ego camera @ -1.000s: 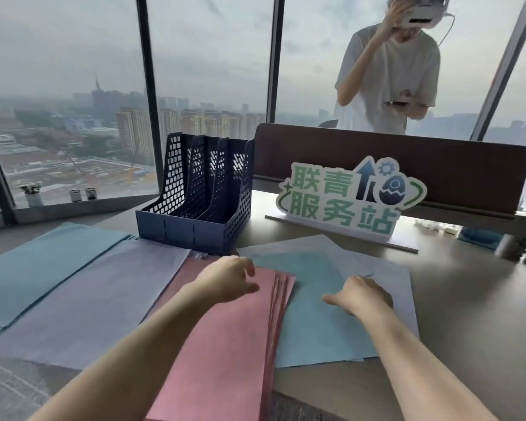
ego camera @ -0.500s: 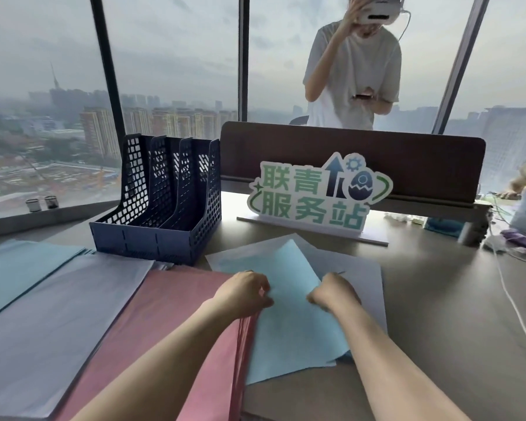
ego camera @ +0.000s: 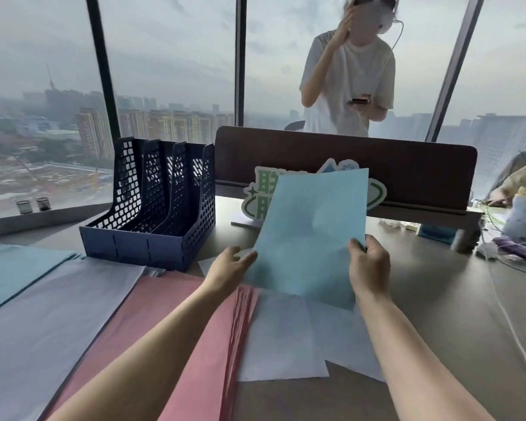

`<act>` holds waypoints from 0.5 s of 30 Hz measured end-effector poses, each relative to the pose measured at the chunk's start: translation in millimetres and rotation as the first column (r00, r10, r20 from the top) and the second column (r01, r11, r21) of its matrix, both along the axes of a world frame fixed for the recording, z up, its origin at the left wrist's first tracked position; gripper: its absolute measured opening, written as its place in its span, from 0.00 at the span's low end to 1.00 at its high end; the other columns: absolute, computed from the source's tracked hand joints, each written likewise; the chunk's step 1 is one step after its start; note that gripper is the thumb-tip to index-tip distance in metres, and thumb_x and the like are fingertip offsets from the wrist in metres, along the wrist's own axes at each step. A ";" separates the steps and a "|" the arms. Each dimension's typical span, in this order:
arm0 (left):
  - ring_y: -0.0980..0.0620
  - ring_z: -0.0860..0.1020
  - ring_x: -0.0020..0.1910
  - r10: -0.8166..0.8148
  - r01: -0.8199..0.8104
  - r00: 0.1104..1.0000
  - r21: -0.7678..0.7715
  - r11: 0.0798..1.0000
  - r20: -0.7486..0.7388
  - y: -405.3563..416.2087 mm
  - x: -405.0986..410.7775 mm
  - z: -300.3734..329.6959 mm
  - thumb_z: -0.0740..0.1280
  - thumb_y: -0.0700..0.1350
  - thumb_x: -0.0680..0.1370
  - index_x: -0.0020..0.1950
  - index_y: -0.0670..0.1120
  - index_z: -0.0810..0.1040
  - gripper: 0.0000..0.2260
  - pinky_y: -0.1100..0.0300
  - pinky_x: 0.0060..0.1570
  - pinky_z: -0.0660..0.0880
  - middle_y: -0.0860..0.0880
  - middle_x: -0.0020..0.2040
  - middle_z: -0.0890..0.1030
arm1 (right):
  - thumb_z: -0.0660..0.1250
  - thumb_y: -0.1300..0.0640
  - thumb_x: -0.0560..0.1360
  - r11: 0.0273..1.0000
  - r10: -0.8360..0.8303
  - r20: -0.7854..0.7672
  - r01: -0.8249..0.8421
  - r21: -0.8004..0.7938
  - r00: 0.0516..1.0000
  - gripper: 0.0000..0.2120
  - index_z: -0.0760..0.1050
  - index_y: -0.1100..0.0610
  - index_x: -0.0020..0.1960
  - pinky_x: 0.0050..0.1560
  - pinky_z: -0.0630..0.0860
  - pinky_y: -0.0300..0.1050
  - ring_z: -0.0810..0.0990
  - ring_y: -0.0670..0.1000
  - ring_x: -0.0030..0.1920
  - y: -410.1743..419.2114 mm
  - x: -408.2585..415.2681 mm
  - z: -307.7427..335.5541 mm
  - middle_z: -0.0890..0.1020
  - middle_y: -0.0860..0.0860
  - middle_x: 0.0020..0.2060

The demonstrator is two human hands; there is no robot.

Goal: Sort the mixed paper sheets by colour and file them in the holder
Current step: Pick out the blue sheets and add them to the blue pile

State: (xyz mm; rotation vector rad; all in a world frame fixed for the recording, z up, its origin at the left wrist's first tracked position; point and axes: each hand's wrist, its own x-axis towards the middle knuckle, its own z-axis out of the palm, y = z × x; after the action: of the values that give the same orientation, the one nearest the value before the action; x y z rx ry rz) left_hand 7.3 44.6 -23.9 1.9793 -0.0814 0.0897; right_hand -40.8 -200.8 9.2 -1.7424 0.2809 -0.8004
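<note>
1. Light blue paper sheet is lifted off the desk, tilted upright, in front of the green-and-white cut-out sign.
2. Right hand pinches its lower right edge, thumb on the front; left hand touches the lower left corner with loose fingers, no clear grip.
3. Likely destination: blue stack at far left, past the lavender stack and pink stack. The person should carry the sheet flat, support both edges and square it on landing.
4. Dark blue perforated plastic file holder looks empty; filing not started.
5. Pale sheets remain unsorted on the grey-brown desk.
6. Room: floor-to-ceiling windows, hazy skyline, brown divider, a person standing behind it.
</note>
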 end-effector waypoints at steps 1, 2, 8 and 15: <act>0.44 0.79 0.59 -0.003 0.001 1.000 -0.115 0.993 -0.017 6.1 -1.9 8.2 0.73 0.56 0.73 0.71 0.39 0.70 0.33 0.46 0.62 0.75 0.40 0.63 0.79 | 0.63 0.61 0.77 0.998 0.042 0.039 -0.045 0.053 0.998 0.07 0.76 0.57 0.41 0.38 0.67 0.45 0.71 0.50 0.34 9.2 0.0 5.1 0.76 0.46 0.30; 0.45 0.81 0.55 -0.008 0.002 1.000 -0.207 0.978 -0.029 13.5 -3.4 15.6 0.74 0.54 0.71 0.69 0.39 0.73 0.32 0.47 0.58 0.78 0.41 0.60 0.81 | 0.63 0.61 0.78 0.992 0.087 0.073 -0.094 0.084 0.993 0.07 0.78 0.57 0.42 0.39 0.68 0.45 0.72 0.48 0.34 19.4 0.4 9.9 0.77 0.45 0.32; 0.52 0.76 0.29 0.124 -0.098 0.991 -0.388 0.917 0.042 100.0 -18.5 48.4 0.71 0.40 0.76 0.39 0.44 0.80 0.05 0.62 0.30 0.74 0.47 0.34 0.81 | 0.66 0.55 0.76 0.938 0.320 0.068 -0.326 0.116 0.945 0.10 0.79 0.61 0.42 0.44 0.72 0.49 0.77 0.53 0.40 99.3 13.8 18.8 0.81 0.51 0.37; 0.50 0.74 0.33 0.419 -0.412 0.908 -0.167 0.896 0.009 267.1 -47.6 37.0 0.70 0.40 0.77 0.37 0.46 0.79 0.08 0.66 0.28 0.70 0.47 0.33 0.78 | 0.65 0.60 0.75 0.814 0.547 -0.219 -0.574 -0.085 0.808 0.11 0.74 0.66 0.36 0.20 0.66 0.40 0.74 0.52 0.19 254.3 21.3 0.8 0.74 0.52 0.20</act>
State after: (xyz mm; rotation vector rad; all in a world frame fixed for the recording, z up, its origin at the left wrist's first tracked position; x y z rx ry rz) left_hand -40.3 311.7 13.1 1.8032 0.3161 0.4072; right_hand -19.5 53.6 10.0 -1.9025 -0.1842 -0.2235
